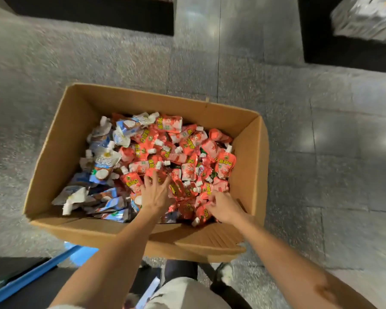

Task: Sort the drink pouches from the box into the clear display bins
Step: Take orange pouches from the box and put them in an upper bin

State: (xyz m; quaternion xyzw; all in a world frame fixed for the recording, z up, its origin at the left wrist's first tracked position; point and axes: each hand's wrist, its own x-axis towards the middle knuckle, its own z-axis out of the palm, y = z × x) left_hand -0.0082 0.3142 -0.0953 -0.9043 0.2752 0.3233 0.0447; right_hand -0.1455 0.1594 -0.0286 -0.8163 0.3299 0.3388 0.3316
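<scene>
Left grip (155, 192): spread wide, fingers flat on the red pouches (168, 123) just inside the box's near edge; it holds nothing.
Right grip (223, 207): fingers curled down among red pouches by the near right corner; blur hides whether one is pinched.
Red pouches: heaped loose over the middle and right of the box (60, 134), spouts pointing every way.
Blue pouches (103, 161): piled along the left side, touching the red heap.
Mix-up risk: a broad scoop near that seam would likely drag a blue one along.
Slip risk: the glossy pouches look slick, so an overfull handful may shed some onto the floor (120, 59).
Snag risk: crossed spouts could hook a neighbour.
Bins: not in view.
Around: blue bar (31, 277) at the near left, shoe (226, 273) below the box, wrapped parcel (370, 16) far right.
In the way: the box's tall walls and its folded-out near flap.
</scene>
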